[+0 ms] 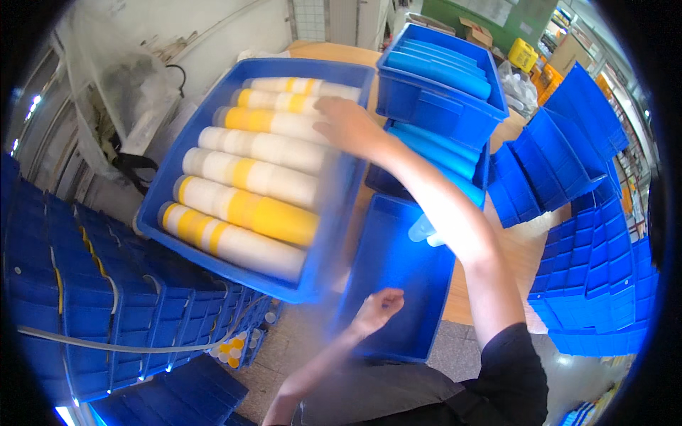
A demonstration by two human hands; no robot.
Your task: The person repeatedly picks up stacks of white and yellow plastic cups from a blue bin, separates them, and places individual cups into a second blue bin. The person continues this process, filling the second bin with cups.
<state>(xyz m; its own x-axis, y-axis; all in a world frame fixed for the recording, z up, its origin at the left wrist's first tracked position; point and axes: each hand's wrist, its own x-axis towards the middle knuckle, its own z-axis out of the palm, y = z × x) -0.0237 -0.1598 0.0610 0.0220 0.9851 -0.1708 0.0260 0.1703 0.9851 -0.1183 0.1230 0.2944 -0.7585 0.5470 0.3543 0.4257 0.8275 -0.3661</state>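
Observation:
A blue tray (238, 74) at the left of the table holds several long cylindrical stacks (273, 216) of thin round pieces, white with yellow bands. Reaching across to the far right part of this tray, my right hand (344, 122) is closed at the end of one white-and-yellow stack (284, 101); its fingertips are partly hidden. My left hand (380, 311) hovers over a lower blue bin (398, 270), its fingers curled in with nothing visible in them. Beside my right forearm, partly covered by it, a pale translucent piece (422, 228) shows in that bin.
Behind the lower bin, blue crates (440, 106) hold light-blue cylinders (447, 67). Nested blue bins (554, 163) rise at the right, more blue bins (92, 284) at the lower left. A grey cable (142, 348) runs across those. Clear plastic sheeting (96, 85) hangs at the left.

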